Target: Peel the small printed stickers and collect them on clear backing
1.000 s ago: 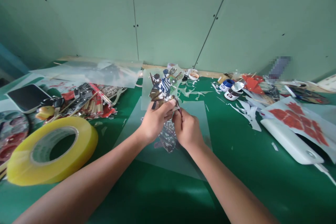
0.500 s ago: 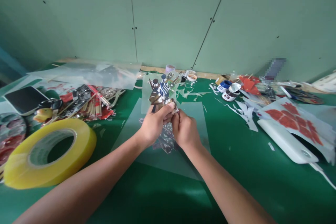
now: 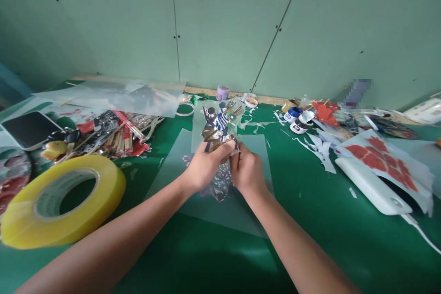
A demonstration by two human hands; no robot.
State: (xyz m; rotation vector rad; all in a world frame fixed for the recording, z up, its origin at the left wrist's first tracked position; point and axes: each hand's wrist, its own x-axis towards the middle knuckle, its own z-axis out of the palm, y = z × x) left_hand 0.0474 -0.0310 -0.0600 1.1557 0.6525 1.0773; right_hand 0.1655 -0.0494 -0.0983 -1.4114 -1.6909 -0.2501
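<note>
Head cam, nr table (image 3: 310, 239), faces fwd & dn past hands (image 3: 203, 167) to back wall (image 3: 220, 18).

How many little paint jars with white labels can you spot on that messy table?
2: a blue jar and a dark jar just in front of it, both beyond and to the right of the right hand. More may be hidden in the clutter.

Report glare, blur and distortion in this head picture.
Head view: glare on the green tabletop, low centre; the tape roll looks stretched toward the left edge; a purplish object, upper right, is pixelated; the held painted sheet is too soft for fine detail.
</note>
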